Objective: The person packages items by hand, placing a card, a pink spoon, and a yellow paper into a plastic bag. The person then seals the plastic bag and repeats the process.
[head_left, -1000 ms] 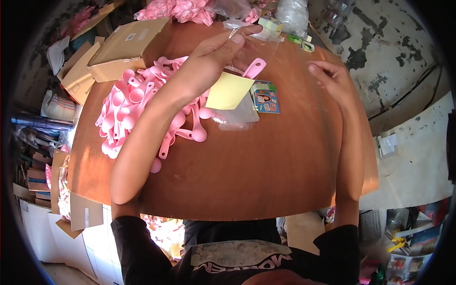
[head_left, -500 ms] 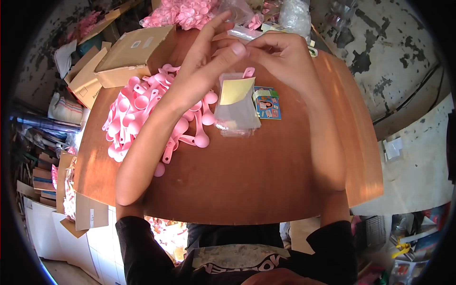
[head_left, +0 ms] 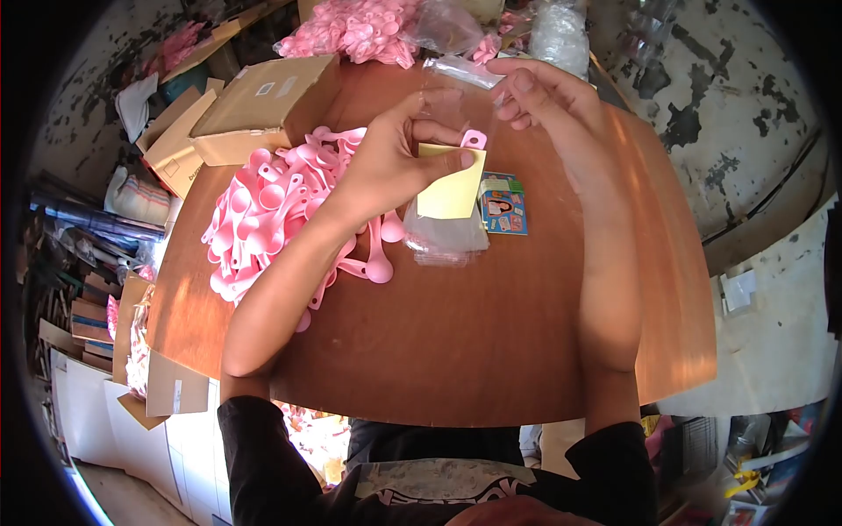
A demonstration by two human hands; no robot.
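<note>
My left hand has its thumb on a yellow paper slip, its fingers curled behind. The holed handle of a pink scoop sticks up beyond the slip's top edge. Below lies a stack of clear plastic bags. My right hand is raised to the right, fingertips pinched on thin clear film that stretches toward my left fingers; its outline is hard to make out. Small blue printed cards with a green-and-white band lie right of the bags. Left of my hand spreads a pile of pink scoops.
A closed cardboard box stands at the back left of the brown table. Behind it are bagged pink scoops and a clear plastic roll. An open carton stands beside the table at left.
My left hand has come down from the raised position onto the yellow slip and scoop. My right hand has moved slightly right, away from the left. The view has shifted a little.
</note>
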